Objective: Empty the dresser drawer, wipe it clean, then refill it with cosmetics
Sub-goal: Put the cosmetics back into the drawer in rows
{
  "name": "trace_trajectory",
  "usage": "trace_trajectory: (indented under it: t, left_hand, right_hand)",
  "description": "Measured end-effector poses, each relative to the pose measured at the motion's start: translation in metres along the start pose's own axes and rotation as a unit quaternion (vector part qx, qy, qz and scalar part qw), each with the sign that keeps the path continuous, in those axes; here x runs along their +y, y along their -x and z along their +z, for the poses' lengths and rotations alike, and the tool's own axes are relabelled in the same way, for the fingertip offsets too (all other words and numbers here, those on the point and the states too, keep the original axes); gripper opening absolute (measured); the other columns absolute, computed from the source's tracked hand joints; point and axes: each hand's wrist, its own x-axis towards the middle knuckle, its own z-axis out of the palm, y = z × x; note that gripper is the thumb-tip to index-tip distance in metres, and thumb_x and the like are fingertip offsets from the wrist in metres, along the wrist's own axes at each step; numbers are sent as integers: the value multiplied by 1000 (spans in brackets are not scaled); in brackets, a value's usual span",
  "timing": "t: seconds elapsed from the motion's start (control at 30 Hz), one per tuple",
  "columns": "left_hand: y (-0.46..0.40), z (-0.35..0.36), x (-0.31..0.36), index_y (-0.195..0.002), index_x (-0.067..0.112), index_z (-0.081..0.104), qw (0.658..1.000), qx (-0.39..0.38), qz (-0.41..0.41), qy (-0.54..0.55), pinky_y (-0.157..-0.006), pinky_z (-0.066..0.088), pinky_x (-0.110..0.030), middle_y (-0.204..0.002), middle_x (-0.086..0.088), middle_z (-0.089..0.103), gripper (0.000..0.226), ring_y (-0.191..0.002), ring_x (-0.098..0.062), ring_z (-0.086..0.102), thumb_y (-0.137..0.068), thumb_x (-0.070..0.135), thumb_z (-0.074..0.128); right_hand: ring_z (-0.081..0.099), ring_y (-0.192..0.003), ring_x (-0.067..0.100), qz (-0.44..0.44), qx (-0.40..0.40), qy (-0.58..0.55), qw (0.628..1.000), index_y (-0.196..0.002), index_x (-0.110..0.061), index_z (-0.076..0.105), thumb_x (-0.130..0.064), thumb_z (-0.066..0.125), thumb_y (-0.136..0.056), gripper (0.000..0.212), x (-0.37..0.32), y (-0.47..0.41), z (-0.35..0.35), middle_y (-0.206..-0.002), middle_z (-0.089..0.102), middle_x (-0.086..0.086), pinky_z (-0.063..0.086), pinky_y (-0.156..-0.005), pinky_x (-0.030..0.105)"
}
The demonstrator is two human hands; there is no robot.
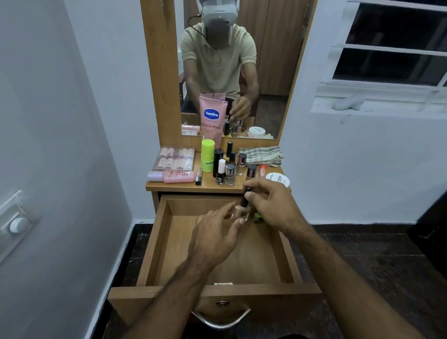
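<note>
The wooden drawer point(153, 240) stands pulled out below the dresser top point(207, 183), between white walls. Above its nearly bare floor the right hand point(271, 205) pinches a nail polish bottle point(241, 211) by its black cap; the left hand point(215, 237), fingers spread open, touches the bottle's base. Cosmetics crowd the top.

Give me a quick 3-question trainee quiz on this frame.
1. True or false: the drawer is pulled open.
2. What does the right hand grip by its black cap?
A. nail polish bottle
B. Vaseline tube
C. green stick
3. Where does the folded cloth lie?

Key: 1 true. 2 A; left hand fingers touch the bottle too. 3 On the dresser top, right of the bottles.
</note>
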Motion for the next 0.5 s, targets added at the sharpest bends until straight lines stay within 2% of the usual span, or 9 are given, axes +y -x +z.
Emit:
trace_trajectory:
  t: [0.07,0.17,0.3,0.4,0.5]
  left_hand:
    - [0,0,0,-126,34,63,1000,-4,5,-1,-90,49,-41,-103,17,70,40,-98,-6,62,-92,52,54]
    - [-2,1,-3,-114,31,68,1000,-3,-10,8,-84,52,-42,-91,14,70,27,-89,-9,64,-93,46,59]
    - [-3,4,-8,-100,30,68,1000,-9,-15,-25,-77,51,-39,-78,14,65,31,-77,-11,60,-90,54,51]
    - [-4,5,-8,-99,30,68,999,-4,0,-54,-78,48,-36,-77,13,64,37,-75,-10,57,-89,58,46]
    - [-4,5,-6,-109,31,69,998,-5,-6,-58,-76,49,-34,-86,13,68,34,-82,-10,60,-92,55,54]
  right_hand:
    - [68,-108,7,4,-14,-7,1000,-123,-23,70,-15,67,-97,27,4,0,3,-115,73,-4,58,-81,19]
    - [68,-106,6,3,-20,-2,1000,-122,-22,71,-18,70,-95,27,6,1,5,-113,74,-5,60,-85,26]
    - [69,-102,2,-14,4,16,1000,-121,-22,72,-21,74,-92,29,9,4,10,-108,75,-8,61,-83,26]
    - [72,-95,1,-14,26,16,999,-118,-22,74,-26,76,-90,28,10,2,12,-104,77,-6,61,-75,24]
    - [72,-93,3,-7,19,27,999,-116,-23,74,-29,76,-90,26,12,1,11,-103,78,-6,63,-78,30]
